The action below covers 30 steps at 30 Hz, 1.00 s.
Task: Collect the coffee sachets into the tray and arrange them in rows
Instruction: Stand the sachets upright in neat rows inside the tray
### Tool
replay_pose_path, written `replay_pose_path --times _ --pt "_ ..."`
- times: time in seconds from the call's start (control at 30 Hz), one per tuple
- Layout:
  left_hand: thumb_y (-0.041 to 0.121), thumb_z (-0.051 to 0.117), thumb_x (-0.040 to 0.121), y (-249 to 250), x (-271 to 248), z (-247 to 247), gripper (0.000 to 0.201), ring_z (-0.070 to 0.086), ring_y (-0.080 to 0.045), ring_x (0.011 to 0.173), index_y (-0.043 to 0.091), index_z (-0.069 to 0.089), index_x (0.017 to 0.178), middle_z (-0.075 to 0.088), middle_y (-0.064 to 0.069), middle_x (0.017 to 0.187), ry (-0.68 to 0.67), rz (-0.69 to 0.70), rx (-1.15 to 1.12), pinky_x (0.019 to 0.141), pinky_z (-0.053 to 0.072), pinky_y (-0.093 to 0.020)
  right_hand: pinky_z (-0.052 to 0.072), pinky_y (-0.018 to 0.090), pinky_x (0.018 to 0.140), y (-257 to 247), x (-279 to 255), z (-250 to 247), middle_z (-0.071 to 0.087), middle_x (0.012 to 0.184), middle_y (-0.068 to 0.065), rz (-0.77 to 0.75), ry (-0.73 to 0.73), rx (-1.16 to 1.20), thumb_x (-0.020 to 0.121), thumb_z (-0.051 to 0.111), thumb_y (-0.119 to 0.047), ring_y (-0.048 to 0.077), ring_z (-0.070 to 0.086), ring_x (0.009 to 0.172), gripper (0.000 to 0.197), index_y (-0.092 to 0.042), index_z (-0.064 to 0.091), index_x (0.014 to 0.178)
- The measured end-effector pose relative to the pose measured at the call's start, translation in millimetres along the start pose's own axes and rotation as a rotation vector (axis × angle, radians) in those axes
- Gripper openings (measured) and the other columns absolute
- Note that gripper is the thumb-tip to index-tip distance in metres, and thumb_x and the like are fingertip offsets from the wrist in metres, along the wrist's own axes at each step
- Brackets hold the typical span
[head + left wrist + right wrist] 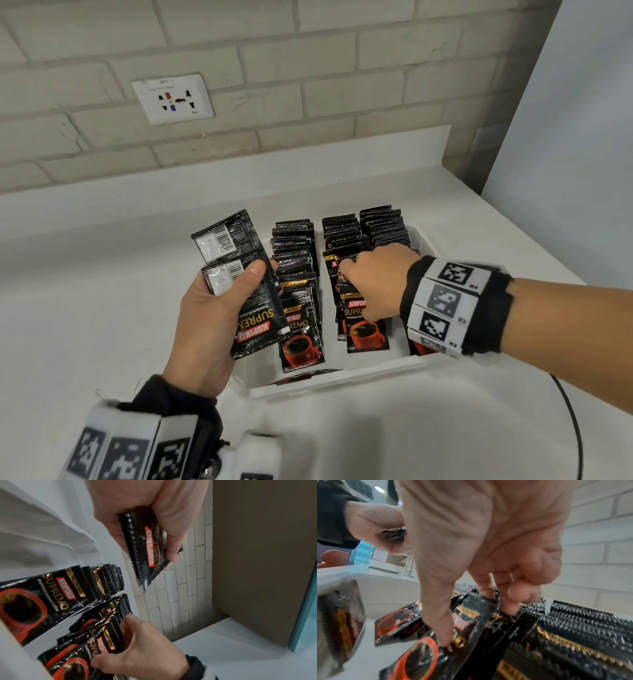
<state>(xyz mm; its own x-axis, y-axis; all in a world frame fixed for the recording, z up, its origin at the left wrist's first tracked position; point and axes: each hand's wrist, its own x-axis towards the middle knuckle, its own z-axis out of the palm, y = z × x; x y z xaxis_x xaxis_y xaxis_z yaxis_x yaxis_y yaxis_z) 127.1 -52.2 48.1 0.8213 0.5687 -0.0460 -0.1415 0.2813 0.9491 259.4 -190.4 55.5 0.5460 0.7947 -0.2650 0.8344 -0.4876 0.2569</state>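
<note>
Right hand [375,286] fingers [510,601] curled, pinching sachets in middle row [356,305] inside white tray [342,378]. Left hand [209,322] grips sachet stack [239,270] above counter [85,308], beside tray's left edge.

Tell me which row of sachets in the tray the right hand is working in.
The second row from the left: the right hand has its fingers in it. The leftmost row stands untouched beside the left hand.

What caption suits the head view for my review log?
Left hand grips spare sachets while the right hand presses into a sachet row in the white tray.
</note>
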Motion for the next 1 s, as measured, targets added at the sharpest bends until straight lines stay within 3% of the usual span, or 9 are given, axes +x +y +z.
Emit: replay_pose_path --times 0.13,0.2,0.27,0.37,0.43,0.5,0.63,0.83,1.0 --pt "0.02 0.065 0.07 -3.4 0.5 2.1 0.035 0.071 -0.018 0.066 0.013 0.063 0.104 0.074 -0.004 0.085 0.0 -0.067 -0.016 0.054 0.058 -0.031 0.029 0.025 0.046 5.4 -2.8 -8.6 0.045 0.084 -0.001 0.055 0.086 0.034 0.085 0.057 -0.034 0.018 0.041 0.068 0.041 -0.011 0.043 0.116" --pt "0.019 0.062 0.081 -5.3 1.5 4.8 0.021 0.069 -0.019 0.059 0.013 0.061 0.101 0.073 -0.007 0.079 0.006 -0.124 -0.032 0.047 0.055 -0.031 0.036 0.027 0.05 11.1 -8.0 -21.0 0.047 0.078 -0.002 0.052 0.16 0.142 0.089 0.052 -0.034 0.017 0.044 0.066 0.034 -0.01 0.046 0.112" --pt "0.017 0.054 0.089 -6.6 3.4 9.8 0.012 0.067 -0.018 0.054 0.011 0.059 0.099 0.069 -0.007 0.074 0.025 -0.175 -0.077 0.045 0.054 -0.03 0.041 0.024 0.056 12.5 -17.1 -34.3 0.059 0.08 0.002 0.039 0.185 0.421 0.09 0.051 -0.042 0.021 0.055 0.068 0.038 -0.008 0.056 0.106" --pt "0.014 0.046 0.089 -7.2 4.5 24.0 0.03 0.065 -0.025 0.067 0.003 0.055 0.116 0.068 -0.017 0.094 0.013 -0.213 -0.13 0.051 0.055 -0.034 0.051 0.022 0.056 -2.0 -28.5 -37.1 0.068 0.089 0.006 -0.001 0.074 0.921 0.08 0.058 -0.054 0.021 0.067 0.077 0.042 -0.017 0.059 0.1" --pt "0.008 0.043 0.088 -8.0 2.4 34.5 0.033 0.065 -0.03 0.076 0.005 0.053 0.119 0.065 -0.022 0.107 0.003 -0.182 -0.125 0.053 0.056 -0.037 0.055 0.027 0.055 -16.4 -31.7 -28.0 0.066 0.085 0.002 0.002 0.017 1.165 0.073 0.068 -0.048 0.015 0.065 0.068 0.043 -0.021 0.051 0.102" --pt "0.003 0.043 0.09 -9.8 -0.7 42.5 0.029 0.067 -0.028 0.079 0.008 0.053 0.117 0.066 -0.018 0.103 -0.012 -0.112 -0.111 0.055 0.055 -0.036 0.053 0.023 0.048 -23.8 -31.0 -16.0 0.062 0.081 0.0 0.038 0.086 1.333 0.071 0.075 -0.035 0.008 0.06 0.059 0.04 -0.021 0.048 0.097" --pt "0.009 0.046 0.093 -13.7 -6.7 44.0 0.025 0.069 -0.024 0.082 0.009 0.057 0.116 0.07 -0.013 0.099 -0.062 -0.079 -0.142 0.062 0.057 -0.031 0.049 0.019 0.043 -26.2 -33.9 -0.7 0.065 0.076 0.006 0.115 0.169 1.663 0.075 0.074 -0.017 0.011 0.061 0.051 0.024 -0.013 0.053 0.087" --pt "0.015 0.051 0.084 -21.8 -10.5 35.9 0.026 0.07 -0.02 0.085 0.013 0.06 0.108 0.072 -0.01 0.1 -0.126 -0.112 -0.149 0.073 0.059 -0.033 0.05 0.019 0.042 -22.2 -39.5 12.4 0.067 0.072 0.012 0.121 0.138 1.918 0.085 0.061 -0.007 0.015 0.064 0.05 0.014 0.0 0.053 0.096" --pt "0.012 0.051 0.08 -29.0 -15.6 29.9 0.039 0.066 -0.022 0.101 0.01 0.057 0.118 0.069 -0.008 0.112 -0.213 -0.119 -0.054 0.087 0.054 -0.035 0.051 0.02 0.043 -23.7 -43.0 18.1 0.066 0.076 0.011 0.154 0.145 1.971 0.086 0.059 -0.007 0.015 0.064 0.05 0.009 -0.006 0.051 0.09"
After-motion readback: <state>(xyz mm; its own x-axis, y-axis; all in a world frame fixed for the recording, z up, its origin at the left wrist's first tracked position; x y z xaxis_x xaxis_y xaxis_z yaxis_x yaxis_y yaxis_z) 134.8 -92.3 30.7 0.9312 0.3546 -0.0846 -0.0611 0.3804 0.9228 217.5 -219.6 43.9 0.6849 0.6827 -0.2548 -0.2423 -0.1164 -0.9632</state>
